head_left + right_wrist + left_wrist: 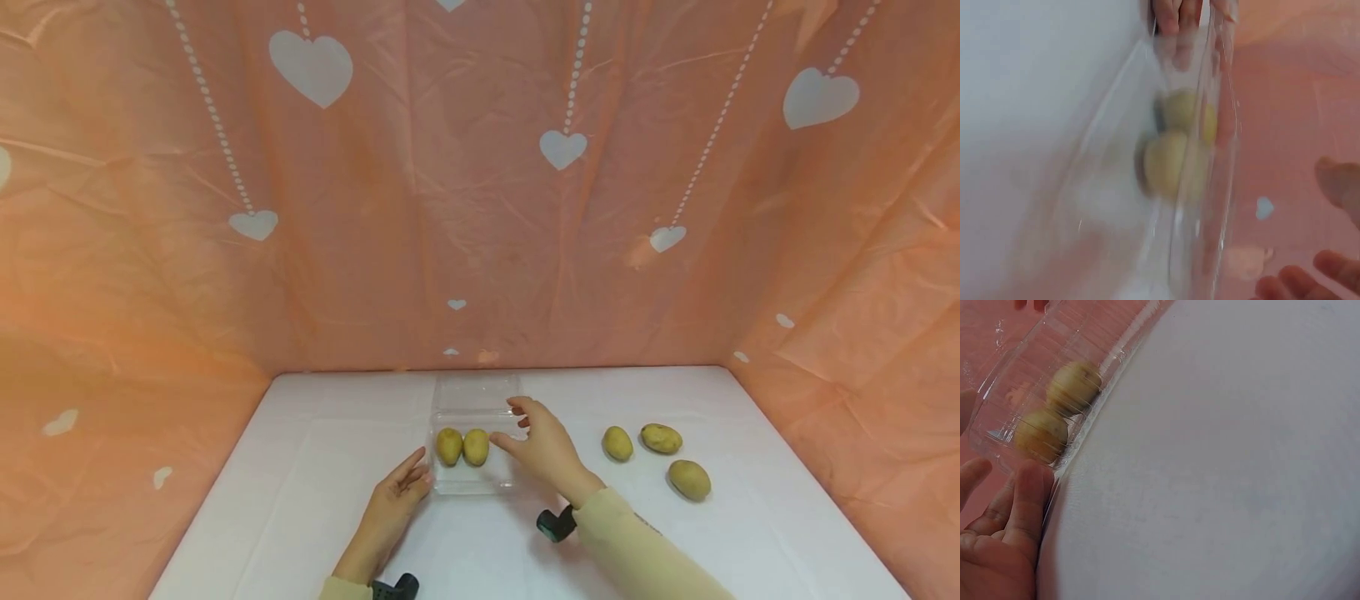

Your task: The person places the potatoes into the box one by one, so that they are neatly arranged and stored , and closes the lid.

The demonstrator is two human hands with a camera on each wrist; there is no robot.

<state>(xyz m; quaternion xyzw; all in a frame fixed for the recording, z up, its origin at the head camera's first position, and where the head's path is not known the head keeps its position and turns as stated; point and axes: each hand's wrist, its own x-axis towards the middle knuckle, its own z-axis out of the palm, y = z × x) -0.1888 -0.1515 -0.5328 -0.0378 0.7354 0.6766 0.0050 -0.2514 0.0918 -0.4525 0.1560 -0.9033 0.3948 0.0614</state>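
Two yellow potatoes [462, 447] lie side by side in the left part of a clear plastic box [474, 486], whose hinged lid [476, 392] stands open at the back. My left hand [392, 504] is at the box's left side, its fingertips [1032, 481] right at the clear wall beside the nearer potato [1041, 435]. Over the right side of the box is my right hand [546, 448], thumb and fingers spread apart with nothing between them. In the right wrist view, its fingers [1297, 281] show past the box wall, and the potatoes [1169, 162] look blurred.
To the right of the box, three more potatoes lie loose on the white tabletop: a small one [618, 443], a longer one [662, 438] and a rounder one [689, 480]. A peach curtain [480, 217] with white hearts encloses the table's back and sides.
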